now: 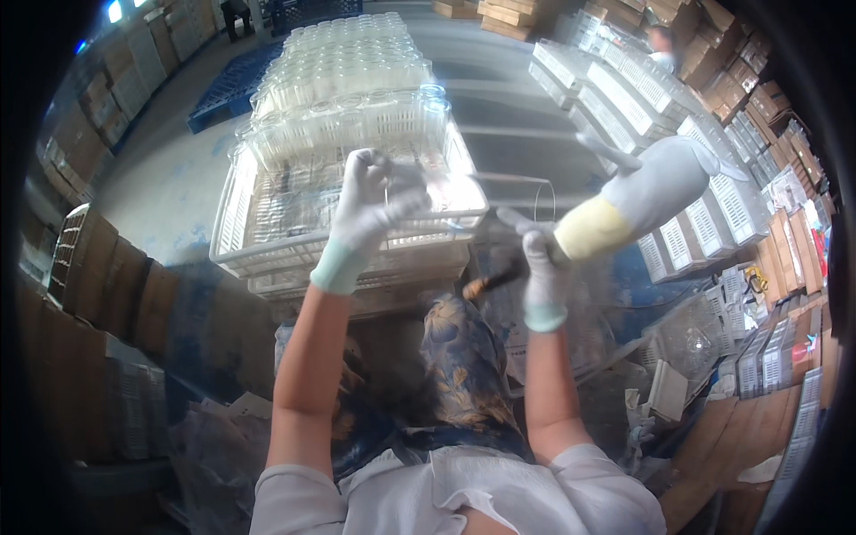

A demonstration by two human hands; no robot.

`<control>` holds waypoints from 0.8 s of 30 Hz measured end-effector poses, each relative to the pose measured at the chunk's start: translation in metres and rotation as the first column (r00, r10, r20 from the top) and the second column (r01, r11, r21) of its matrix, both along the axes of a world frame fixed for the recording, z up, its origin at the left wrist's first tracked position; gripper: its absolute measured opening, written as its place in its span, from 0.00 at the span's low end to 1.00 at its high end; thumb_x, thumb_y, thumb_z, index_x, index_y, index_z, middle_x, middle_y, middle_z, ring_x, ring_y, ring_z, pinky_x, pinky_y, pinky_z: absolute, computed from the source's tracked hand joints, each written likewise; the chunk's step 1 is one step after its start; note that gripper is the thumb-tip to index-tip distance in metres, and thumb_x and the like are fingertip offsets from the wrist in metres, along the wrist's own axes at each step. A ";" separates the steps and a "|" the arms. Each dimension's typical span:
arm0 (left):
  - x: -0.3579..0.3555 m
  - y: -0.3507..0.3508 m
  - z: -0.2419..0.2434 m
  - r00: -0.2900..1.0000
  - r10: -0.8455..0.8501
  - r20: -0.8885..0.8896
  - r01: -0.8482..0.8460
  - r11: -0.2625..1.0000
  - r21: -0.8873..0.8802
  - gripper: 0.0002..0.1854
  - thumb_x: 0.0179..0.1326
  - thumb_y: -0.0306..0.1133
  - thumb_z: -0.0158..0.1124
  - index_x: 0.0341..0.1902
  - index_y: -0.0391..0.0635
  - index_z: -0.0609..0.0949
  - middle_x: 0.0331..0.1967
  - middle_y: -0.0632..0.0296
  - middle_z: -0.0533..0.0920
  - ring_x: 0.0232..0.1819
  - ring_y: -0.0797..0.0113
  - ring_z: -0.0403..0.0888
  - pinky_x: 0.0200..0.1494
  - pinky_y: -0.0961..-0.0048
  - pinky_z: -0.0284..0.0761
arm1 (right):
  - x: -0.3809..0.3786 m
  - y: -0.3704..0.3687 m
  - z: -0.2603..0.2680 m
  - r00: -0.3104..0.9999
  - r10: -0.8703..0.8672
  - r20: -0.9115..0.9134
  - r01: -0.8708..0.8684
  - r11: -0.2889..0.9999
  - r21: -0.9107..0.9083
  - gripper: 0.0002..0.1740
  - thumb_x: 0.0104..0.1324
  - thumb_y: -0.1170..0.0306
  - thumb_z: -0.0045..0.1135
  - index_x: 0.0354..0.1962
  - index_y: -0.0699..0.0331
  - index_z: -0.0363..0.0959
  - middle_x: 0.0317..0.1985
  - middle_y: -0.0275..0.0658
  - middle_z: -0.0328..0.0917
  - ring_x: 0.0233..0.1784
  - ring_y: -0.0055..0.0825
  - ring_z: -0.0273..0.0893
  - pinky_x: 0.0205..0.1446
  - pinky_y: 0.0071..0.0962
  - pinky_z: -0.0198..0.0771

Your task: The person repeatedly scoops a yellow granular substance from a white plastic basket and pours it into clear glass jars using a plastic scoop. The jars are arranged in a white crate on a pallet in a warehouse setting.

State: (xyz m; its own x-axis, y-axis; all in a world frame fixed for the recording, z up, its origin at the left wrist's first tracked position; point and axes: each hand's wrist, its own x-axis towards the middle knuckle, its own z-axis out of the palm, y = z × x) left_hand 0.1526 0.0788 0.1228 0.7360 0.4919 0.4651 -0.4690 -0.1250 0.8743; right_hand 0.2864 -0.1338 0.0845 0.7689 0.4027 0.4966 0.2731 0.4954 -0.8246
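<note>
My left hand [361,194], in a white knit glove with a mint cuff, is curled over the front of a white plastic crate [234,251]. It grips a clear glass vessel [545,197] lying sideways, blurred and partly lost against the background; its rim end points right. My right hand [545,267], gloved alike, holds a dark stick [505,277] with an orange tip. At the stick's upper end is a stuffed grey-white glove [659,180] with a yellow cuff [592,231], pointing up and right, outside the vessel.
Rows of clear glasses [341,67] stand in and beyond the crate. A blue pallet [227,90] lies at the left. Stacked crates [622,107] and cardboard boxes [722,93] fill the right, near another person [662,50]. Plastic wrapping [214,448] lies at lower left.
</note>
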 end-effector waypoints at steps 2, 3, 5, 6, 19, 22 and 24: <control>-0.004 -0.026 0.030 0.935 0.191 -0.299 0.041 0.779 0.626 0.50 0.53 0.45 0.82 0.77 0.49 0.65 0.54 0.44 0.83 0.52 0.48 0.86 0.61 0.53 0.82 | -0.002 -0.020 -0.006 0.983 0.085 -0.163 -0.105 0.988 -0.115 0.17 0.65 0.61 0.74 0.39 0.67 0.81 0.45 0.46 0.88 0.50 0.31 0.86 0.57 0.34 0.81; 0.006 -0.047 0.037 0.940 0.243 -0.241 0.077 0.534 0.842 0.61 0.47 0.47 0.83 0.83 0.53 0.56 0.52 0.42 0.83 0.49 0.46 0.86 0.56 0.56 0.84 | -0.022 -0.015 -0.004 0.946 0.151 -0.287 -0.182 0.980 -0.083 0.17 0.65 0.62 0.75 0.40 0.67 0.81 0.45 0.45 0.88 0.49 0.31 0.86 0.56 0.32 0.81; 0.025 -0.085 0.036 0.858 0.447 -0.253 0.122 0.300 0.946 0.62 0.46 0.45 0.81 0.84 0.54 0.54 0.49 0.42 0.83 0.45 0.44 0.86 0.49 0.53 0.84 | -0.027 -0.024 -0.025 0.962 0.150 -0.230 -0.188 0.970 -0.154 0.15 0.63 0.66 0.76 0.42 0.67 0.83 0.42 0.47 0.88 0.49 0.31 0.86 0.53 0.28 0.82; 0.030 -0.086 0.032 0.867 0.420 -0.268 0.145 0.303 0.942 0.62 0.47 0.44 0.80 0.84 0.54 0.54 0.49 0.43 0.83 0.43 0.45 0.86 0.46 0.54 0.83 | -0.023 -0.032 -0.019 0.959 0.156 -0.237 -0.192 0.971 -0.141 0.16 0.64 0.65 0.75 0.43 0.68 0.84 0.42 0.47 0.89 0.50 0.32 0.86 0.54 0.28 0.81; 0.141 0.184 -0.098 0.732 0.667 -0.137 -0.183 0.386 0.904 0.50 0.63 0.38 0.72 0.84 0.57 0.53 0.83 0.51 0.55 0.81 0.49 0.53 0.81 0.50 0.52 | 0.106 -0.285 -0.164 0.605 -0.796 0.025 0.470 0.331 -0.818 0.17 0.57 0.61 0.79 0.35 0.67 0.86 0.29 0.40 0.88 0.32 0.25 0.87 0.32 0.29 0.78; 0.127 0.274 -0.106 0.290 0.957 -0.002 0.003 0.002 1.000 0.54 0.57 0.64 0.69 0.83 0.60 0.57 0.82 0.42 0.53 0.81 0.39 0.49 0.79 0.51 0.52 | 0.103 -0.258 -0.232 0.662 -0.687 0.299 0.423 0.013 -0.906 0.30 0.54 0.46 0.76 0.45 0.61 0.87 0.34 0.52 0.87 0.42 0.49 0.88 0.49 0.44 0.79; 0.128 0.289 -0.124 0.224 0.974 0.024 0.000 -0.024 1.000 0.51 0.56 0.66 0.69 0.80 0.62 0.63 0.80 0.43 0.55 0.81 0.40 0.50 0.78 0.51 0.54 | 0.108 -0.240 -0.283 0.664 -0.674 0.324 0.338 -0.115 -0.934 0.29 0.55 0.46 0.74 0.45 0.59 0.86 0.38 0.53 0.87 0.46 0.51 0.86 0.53 0.46 0.78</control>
State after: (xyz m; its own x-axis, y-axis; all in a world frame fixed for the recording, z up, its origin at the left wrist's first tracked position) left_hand 0.2806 0.3683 -0.0011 0.6179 0.6013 0.5067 0.7474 -0.6493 -0.1408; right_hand 0.3942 -0.3742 -0.1983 0.9780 -0.2020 -0.0525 -0.2009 -0.8431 -0.4988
